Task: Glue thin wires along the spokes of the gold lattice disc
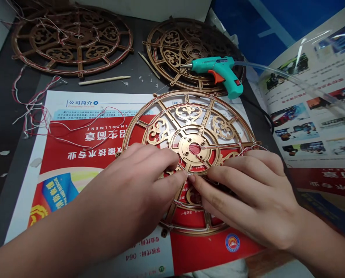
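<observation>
A round gold openwork frame point(194, 148) with spokes, rings and scroll ornaments lies in front of me. Thin red and white wire point(179, 204) runs along its rings and spokes. My left hand point(140, 189) is closed over the frame's lower left, thumb and index finger pinched by the inner ring at a bit of wire mostly hidden by the fingertips. From the right, my right hand point(253, 193) grips the frame, its thumb tip pressed beside the left thumb and its other fingers bent over the ring. Both hands cover part of the lower frame.
Two similar round frames, one at left point(79, 54) and one at right point(172, 54), lie behind. A teal glue gun point(215, 67) rests on the right one. Wooden sticks point(104, 80) and loose wire point(33, 112) lie nearby. Printed sheets point(73, 133) lie beneath; another poster point(314, 116) rises at right.
</observation>
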{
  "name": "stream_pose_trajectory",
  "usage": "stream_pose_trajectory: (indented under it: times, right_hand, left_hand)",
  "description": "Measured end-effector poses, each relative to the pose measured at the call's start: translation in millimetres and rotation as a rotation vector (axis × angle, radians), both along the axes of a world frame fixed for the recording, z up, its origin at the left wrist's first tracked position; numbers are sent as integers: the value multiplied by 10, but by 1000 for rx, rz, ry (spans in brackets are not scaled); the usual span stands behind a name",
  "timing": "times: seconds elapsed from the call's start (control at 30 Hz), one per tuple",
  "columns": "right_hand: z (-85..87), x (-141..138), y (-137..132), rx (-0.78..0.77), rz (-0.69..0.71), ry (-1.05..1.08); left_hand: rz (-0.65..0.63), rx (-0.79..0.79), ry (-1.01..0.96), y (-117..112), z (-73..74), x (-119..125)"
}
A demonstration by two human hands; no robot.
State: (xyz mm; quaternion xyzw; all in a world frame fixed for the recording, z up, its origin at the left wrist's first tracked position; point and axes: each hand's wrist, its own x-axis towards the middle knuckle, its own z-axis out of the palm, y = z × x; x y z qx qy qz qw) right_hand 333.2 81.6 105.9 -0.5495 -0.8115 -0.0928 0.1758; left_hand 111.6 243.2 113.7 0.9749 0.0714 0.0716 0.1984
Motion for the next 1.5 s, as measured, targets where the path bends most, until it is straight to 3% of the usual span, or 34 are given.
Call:
stream_pose_trajectory:
  times: [0.13,0.27,0.4,0.7,1.03,1.5]
  right_hand:
    - [28,-3,52,-24,-39,96]
    - [147,-35,140,-134,-166,290]
    - [187,-100,200,-230,-252,324]
    - [87,-140,201,-248,-297,343]
    - [131,-167,276,-341,-379,496]
    - [117,-153,253,-324,-328,474]
  left_hand:
    - [12,7,2,-2,0,-7]
    - [21,0,-46,-7,-4,22]
    - [32,-45,-73,-3,-13,36]
    - [9,-67,-126,13,-54,23]
    - [-6,-36,-122,6,-67,24]
    - [23,-90,-52,6,-75,37]
